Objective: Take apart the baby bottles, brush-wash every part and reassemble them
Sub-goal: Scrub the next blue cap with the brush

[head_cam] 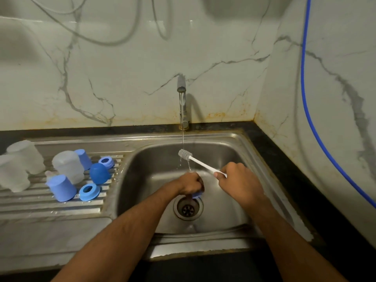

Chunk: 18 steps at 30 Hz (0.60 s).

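1. Over the sink [234, 151] basin, head view: tap [181, 86] running, thin stream falling onto the bristle head of a white bottle brush [196, 160].
2. Right hand [240, 181]: grip closed round the lower end of the brush handle; brush angled up and toward the left, bristles under the stream.
3. Left hand [190, 184]: grip curled round a blue bottle part [197, 194], mostly hidden by the fingers; which part it is cannot be told. Hand sits just above the drain [188, 208], near the basin centre.
4. Ribbed drainboard [50, 208], left of the basin: two frosted bottle bodies [20, 167] at its far-left edge, touching each other; a third frosted bottle body [68, 165] nearer the middle.
5. Same drainboard: a light-blue cap [61, 188] toward the front, a second light-blue cap [83, 158] behind the third body, a dark-blue dome cap [99, 173] close to the basin edge.
6. Two blue collar rings: front ring [89, 192] beside the front cap, back ring [106, 162] near the drainboard's back edge.
7. Dark worktop [284, 159] borders the sink on the right; blue hose [305, 78] hangs down the right-hand wall.
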Each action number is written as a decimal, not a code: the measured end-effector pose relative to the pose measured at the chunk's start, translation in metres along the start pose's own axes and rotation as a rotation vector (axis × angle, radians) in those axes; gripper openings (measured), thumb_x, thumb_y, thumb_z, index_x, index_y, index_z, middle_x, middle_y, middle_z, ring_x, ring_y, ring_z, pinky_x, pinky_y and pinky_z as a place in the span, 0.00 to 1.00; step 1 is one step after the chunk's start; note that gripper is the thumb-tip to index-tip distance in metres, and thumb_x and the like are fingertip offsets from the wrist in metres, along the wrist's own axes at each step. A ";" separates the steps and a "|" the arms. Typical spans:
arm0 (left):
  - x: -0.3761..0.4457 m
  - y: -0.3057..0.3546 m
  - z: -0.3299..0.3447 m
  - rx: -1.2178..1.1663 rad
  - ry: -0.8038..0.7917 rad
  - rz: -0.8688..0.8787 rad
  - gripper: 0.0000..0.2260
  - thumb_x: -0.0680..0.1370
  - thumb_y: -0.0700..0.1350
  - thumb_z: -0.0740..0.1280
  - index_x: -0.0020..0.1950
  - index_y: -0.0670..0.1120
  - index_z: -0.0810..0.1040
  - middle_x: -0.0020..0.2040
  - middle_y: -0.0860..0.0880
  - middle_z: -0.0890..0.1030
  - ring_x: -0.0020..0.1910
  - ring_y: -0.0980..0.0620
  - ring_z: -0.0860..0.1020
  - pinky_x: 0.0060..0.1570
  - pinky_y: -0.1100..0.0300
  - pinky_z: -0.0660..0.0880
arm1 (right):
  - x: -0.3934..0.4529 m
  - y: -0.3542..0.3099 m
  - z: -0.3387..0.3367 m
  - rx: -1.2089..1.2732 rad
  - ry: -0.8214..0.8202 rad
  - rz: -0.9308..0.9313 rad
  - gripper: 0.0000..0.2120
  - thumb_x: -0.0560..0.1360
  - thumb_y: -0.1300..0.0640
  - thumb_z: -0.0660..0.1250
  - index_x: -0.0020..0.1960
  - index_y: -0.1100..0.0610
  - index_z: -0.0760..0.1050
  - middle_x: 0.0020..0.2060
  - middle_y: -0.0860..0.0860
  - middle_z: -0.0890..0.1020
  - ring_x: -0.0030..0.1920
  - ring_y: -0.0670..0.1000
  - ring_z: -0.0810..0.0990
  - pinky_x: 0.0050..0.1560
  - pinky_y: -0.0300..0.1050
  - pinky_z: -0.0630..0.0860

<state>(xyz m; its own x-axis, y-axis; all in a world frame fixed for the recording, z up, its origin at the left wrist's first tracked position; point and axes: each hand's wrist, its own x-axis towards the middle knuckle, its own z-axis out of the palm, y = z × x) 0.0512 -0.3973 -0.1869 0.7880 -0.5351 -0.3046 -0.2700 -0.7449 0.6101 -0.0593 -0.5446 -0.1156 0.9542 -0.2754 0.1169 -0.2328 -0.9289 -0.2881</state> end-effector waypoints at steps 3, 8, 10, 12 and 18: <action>-0.001 -0.010 -0.022 -0.180 0.150 -0.065 0.07 0.76 0.38 0.70 0.52 0.39 0.84 0.50 0.39 0.84 0.43 0.43 0.84 0.39 0.54 0.84 | 0.006 -0.004 -0.015 -0.017 -0.008 0.004 0.15 0.81 0.43 0.65 0.51 0.54 0.81 0.36 0.49 0.76 0.38 0.51 0.76 0.40 0.45 0.72; 0.003 -0.021 -0.038 -0.579 0.395 -0.147 0.05 0.77 0.39 0.73 0.52 0.40 0.83 0.48 0.38 0.84 0.41 0.47 0.81 0.37 0.55 0.83 | 0.009 -0.003 -0.015 0.006 0.026 0.043 0.14 0.81 0.43 0.66 0.53 0.52 0.82 0.36 0.47 0.79 0.37 0.47 0.78 0.37 0.43 0.74; 0.005 -0.020 -0.046 -0.786 0.509 -0.187 0.05 0.80 0.41 0.71 0.51 0.39 0.81 0.48 0.38 0.83 0.40 0.47 0.81 0.37 0.55 0.82 | 0.008 -0.003 -0.009 0.013 0.019 0.047 0.15 0.81 0.42 0.64 0.54 0.52 0.82 0.37 0.47 0.79 0.37 0.46 0.78 0.36 0.42 0.72; 0.007 -0.023 -0.057 -0.936 0.607 -0.191 0.05 0.82 0.42 0.68 0.50 0.41 0.80 0.49 0.40 0.82 0.45 0.47 0.81 0.39 0.57 0.82 | 0.010 -0.003 -0.006 0.018 0.024 0.043 0.16 0.81 0.42 0.64 0.54 0.53 0.82 0.38 0.47 0.79 0.37 0.47 0.77 0.38 0.42 0.71; 0.023 -0.035 -0.070 -1.117 0.645 -0.252 0.12 0.85 0.43 0.61 0.59 0.35 0.78 0.54 0.38 0.80 0.52 0.43 0.81 0.41 0.58 0.83 | 0.021 0.005 -0.003 0.032 -0.045 0.016 0.17 0.81 0.41 0.63 0.59 0.52 0.82 0.46 0.49 0.84 0.43 0.48 0.80 0.44 0.42 0.74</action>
<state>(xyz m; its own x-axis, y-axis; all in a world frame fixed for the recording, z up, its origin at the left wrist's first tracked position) 0.1177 -0.3557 -0.1638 0.9542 0.0864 -0.2864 0.2777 0.0999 0.9555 -0.0412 -0.5555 -0.1119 0.9581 -0.2777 0.0697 -0.2423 -0.9161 -0.3195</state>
